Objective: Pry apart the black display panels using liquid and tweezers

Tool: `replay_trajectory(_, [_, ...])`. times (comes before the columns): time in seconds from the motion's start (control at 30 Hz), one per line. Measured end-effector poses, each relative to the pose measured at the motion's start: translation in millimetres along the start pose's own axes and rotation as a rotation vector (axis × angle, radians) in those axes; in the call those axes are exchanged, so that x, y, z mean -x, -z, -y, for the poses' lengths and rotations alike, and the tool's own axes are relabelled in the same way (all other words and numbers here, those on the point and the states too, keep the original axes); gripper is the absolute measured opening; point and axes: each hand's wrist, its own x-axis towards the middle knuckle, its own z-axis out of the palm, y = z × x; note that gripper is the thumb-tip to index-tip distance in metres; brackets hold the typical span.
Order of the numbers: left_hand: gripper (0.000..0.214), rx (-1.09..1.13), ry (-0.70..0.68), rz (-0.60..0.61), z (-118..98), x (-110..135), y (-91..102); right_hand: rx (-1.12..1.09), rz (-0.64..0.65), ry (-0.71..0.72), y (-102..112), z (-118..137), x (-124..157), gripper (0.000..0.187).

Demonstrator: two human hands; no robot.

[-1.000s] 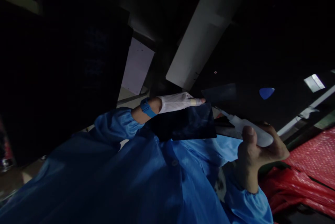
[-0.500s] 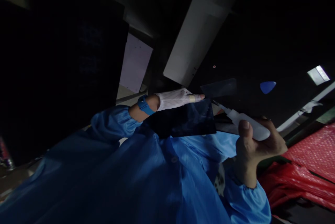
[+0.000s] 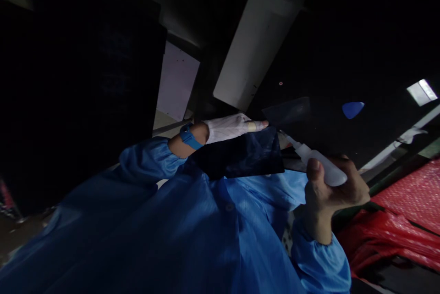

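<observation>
My right hand (image 3: 335, 188) is closed round a white squeeze bottle (image 3: 328, 168) with a narrow nozzle. The nozzle points up and left, its tip close to the right edge of a dark glossy panel (image 3: 257, 154). Whether the tip touches the panel I cannot tell. My left hand (image 3: 232, 128), in a white glove with bare fingertips and a tan wrap on one finger, grips the panel's upper edge. Most of its fingers are hidden. The panel is in front of my chest, its face smeared with pale streaks.
A thin clear sheet (image 3: 288, 110) lies just beyond the panel. To the right are a blue triangular pick (image 3: 353, 109) and a small bright rectangle (image 3: 422, 92). Red bubble wrap (image 3: 409, 207) is at lower right. A long grey board (image 3: 254, 37) stretches away at the back.
My right hand has shifted slightly left with the squeeze bottle, whose tip stays near the panel's edge. My left hand keeps nearly the same place on the panel.
</observation>
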Motion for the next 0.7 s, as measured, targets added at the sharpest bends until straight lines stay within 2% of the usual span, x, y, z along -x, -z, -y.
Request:
replay_trajectory(0.17, [0.093,-0.009,0.002,0.001,-0.8,1.6,-0.1,-0.024,-0.014,0.143,3.5,-1.1,13.8,0.066])
replay_trajectory(0.3, [0.093,-0.023,0.017,-0.004,0.1,1.3,0.6,-0.001,0.004,0.134,7.8,3.3,20.9,0.065])
replay_trajectory(0.5, [0.089,-0.014,0.021,-0.019,-4.1,3.6,-1.8,0.000,-0.010,0.287,15.0,7.8,28.9,0.042])
replay_trajectory(0.7, [0.085,-0.016,0.028,-0.059,-2.1,4.5,-1.3,0.101,-0.030,0.301,21.7,0.1,49.9,0.043])
